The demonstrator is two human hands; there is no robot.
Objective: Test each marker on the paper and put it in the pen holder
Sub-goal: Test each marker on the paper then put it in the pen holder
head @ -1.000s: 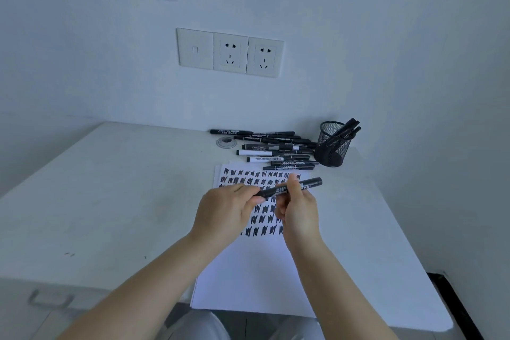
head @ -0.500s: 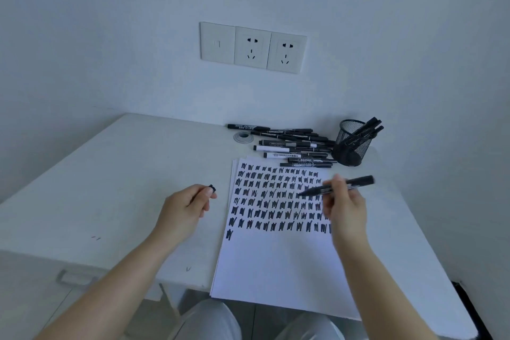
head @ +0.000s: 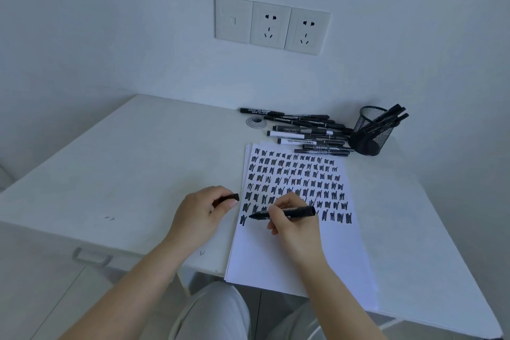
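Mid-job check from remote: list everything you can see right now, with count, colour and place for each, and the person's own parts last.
marker in use: one, black, uncapped, tip on the paper's lowest row of marks
cap: one, black, left of the paper
paper: a thin stack, white, rows of black test marks on the upper part, on the table's right half
loose markers: a pile, mostly black, exact count unclear, behind the paper
pen holder: one, black mesh, right of the pile, several markers inside
round grommet: one, grey, left of the pile
table: one, white
wall sockets: three plates, white, on the wall
left hand: grip on the cap
right hand: grip on the marker in use
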